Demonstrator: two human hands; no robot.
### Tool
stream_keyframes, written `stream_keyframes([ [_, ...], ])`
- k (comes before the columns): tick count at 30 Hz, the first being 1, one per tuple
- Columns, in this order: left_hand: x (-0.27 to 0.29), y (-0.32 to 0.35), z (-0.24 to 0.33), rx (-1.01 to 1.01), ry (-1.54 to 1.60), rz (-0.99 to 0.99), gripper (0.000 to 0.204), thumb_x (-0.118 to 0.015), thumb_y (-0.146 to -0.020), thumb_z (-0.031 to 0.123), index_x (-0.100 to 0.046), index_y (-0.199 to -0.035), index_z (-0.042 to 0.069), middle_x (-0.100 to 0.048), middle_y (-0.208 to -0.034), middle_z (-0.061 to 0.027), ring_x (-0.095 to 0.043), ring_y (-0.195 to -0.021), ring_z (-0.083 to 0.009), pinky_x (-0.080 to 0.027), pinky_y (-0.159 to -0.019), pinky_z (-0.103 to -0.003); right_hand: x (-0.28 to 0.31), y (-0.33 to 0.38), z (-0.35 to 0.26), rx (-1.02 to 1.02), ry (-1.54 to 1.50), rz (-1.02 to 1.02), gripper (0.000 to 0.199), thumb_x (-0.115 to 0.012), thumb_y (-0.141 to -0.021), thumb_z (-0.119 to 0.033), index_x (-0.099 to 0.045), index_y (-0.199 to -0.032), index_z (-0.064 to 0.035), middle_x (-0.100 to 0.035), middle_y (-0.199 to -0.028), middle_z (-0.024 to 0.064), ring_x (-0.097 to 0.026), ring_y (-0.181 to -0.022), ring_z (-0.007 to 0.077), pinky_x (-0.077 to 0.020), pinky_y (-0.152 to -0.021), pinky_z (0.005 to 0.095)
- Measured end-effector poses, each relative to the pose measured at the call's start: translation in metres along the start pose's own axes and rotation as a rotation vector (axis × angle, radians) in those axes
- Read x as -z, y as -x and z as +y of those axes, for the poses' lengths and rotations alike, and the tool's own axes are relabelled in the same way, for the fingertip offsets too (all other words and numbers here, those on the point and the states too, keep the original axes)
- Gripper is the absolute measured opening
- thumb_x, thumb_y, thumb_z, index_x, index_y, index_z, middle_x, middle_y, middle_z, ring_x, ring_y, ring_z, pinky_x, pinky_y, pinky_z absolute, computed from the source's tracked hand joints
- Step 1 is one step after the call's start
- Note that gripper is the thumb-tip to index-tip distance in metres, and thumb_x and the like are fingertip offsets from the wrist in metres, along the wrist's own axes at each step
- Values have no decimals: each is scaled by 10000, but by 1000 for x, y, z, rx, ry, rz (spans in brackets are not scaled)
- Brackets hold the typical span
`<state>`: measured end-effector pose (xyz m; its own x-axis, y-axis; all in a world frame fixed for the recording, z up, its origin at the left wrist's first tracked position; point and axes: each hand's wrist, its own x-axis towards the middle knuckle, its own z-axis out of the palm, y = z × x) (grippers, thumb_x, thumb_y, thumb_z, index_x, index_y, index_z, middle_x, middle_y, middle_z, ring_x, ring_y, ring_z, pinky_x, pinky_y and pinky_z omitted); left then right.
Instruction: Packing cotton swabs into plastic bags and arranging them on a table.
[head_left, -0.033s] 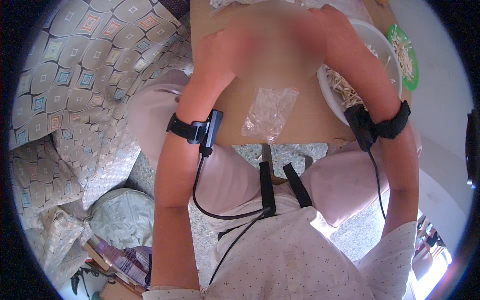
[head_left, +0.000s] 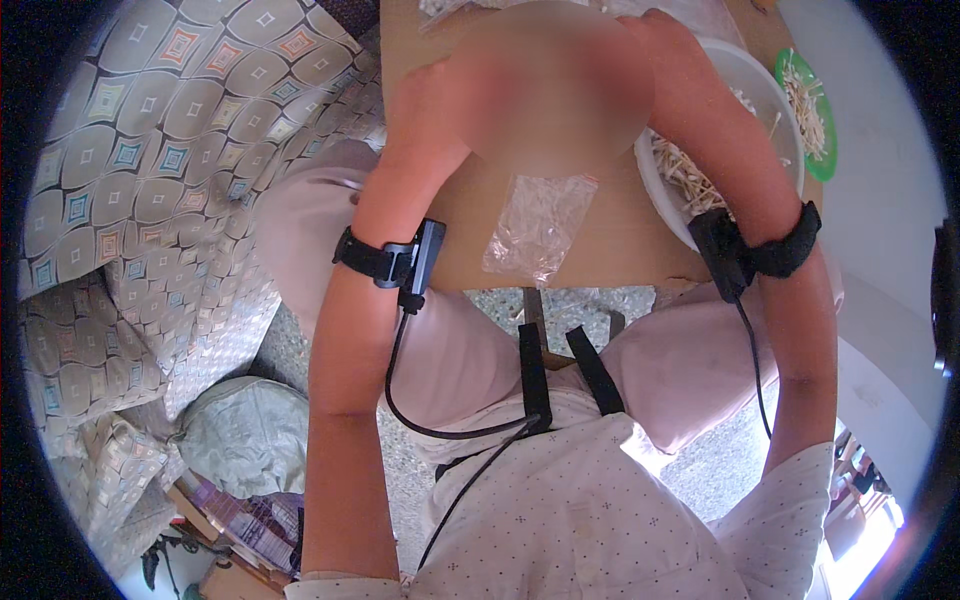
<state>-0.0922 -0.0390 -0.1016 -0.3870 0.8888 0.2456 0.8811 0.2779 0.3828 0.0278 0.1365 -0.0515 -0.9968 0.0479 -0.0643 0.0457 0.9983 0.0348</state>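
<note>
Above the far half of the brown table (head_left: pixel 610 265), my left hand (head_left: pixel 435 100) and my right hand (head_left: pixel 645 65) are raised close to each other. A blurred oval covers the fingers of both, so whatever lies between them is hidden. A clear plastic bag (head_left: pixel 540 225) rests flat on the near part of the tabletop, below the hands. My right forearm passes over a white bowl (head_left: pixel 650 190) with many cotton swabs (head_left: pixel 685 178) in it. Black straps with small boxes and cables circle both my wrists.
Right of the bowl, a green plate (head_left: pixel 825 165) holds more cotton swabs. Clear plastic (head_left: pixel 700 18) lies at the table's far end. Patterned fabric (head_left: pixel 190 120) covers something to the left, with a pale sack (head_left: pixel 245 435) below it. A white wall (head_left: pixel 875 190) stands at the right.
</note>
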Motion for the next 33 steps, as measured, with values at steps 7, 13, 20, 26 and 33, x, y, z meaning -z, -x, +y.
stream_keyframes([
  [7, 5, -1, 4, -3, 4, 25, 199, -610, -854, 297, -696, -950, 145, -649, -865, -47, -637, -803, -278, -500, -674, -379, 6, 0, -1, -20, -30, -5, 150, -588, -818, -228, -654, -773, -102, -660, -711, 110, -664, -722, 287, -490, -713, 418],
  [13, 10, -2, 8, 56, 75, 141, 207, -543, -903, 215, -679, -1043, 144, -668, -932, -109, -634, -841, -314, -506, -689, -399, 20, 10, -3, -9, -43, 118, 122, -599, -807, -205, -649, -803, -94, -658, -710, 110, -655, -707, 290, -481, -727, 413],
  [20, 3, -5, 6, -33, 403, 182, 255, -474, -946, 120, -606, -1164, 134, -678, -941, -92, -650, -842, -254, -508, -724, -355, 21, 14, -5, 2, -146, 390, 237, -635, -802, -188, -649, -1027, -112, -661, -811, 86, -646, -805, 266, -470, -763, 386],
  [26, 3, -4, 9, 80, 452, 77, 202, -518, -944, 174, -602, -1121, 124, -694, -864, -92, -667, -769, -272, -511, -669, -357, 22, 15, 0, 35, -165, 205, 125, -624, -822, -204, -644, -885, -99, -639, -771, 82, -637, -781, 264, -463, -767, 394],
  [33, 6, -7, 7, 236, 513, 193, 196, -665, -865, 258, -691, -949, 84, -688, -780, -67, -651, -685, -142, -496, -625, -263, 10, 13, 2, 136, -38, 169, 117, -586, -824, -209, -639, -817, -105, -636, -723, 84, -642, -748, 265, -455, -751, 402],
])
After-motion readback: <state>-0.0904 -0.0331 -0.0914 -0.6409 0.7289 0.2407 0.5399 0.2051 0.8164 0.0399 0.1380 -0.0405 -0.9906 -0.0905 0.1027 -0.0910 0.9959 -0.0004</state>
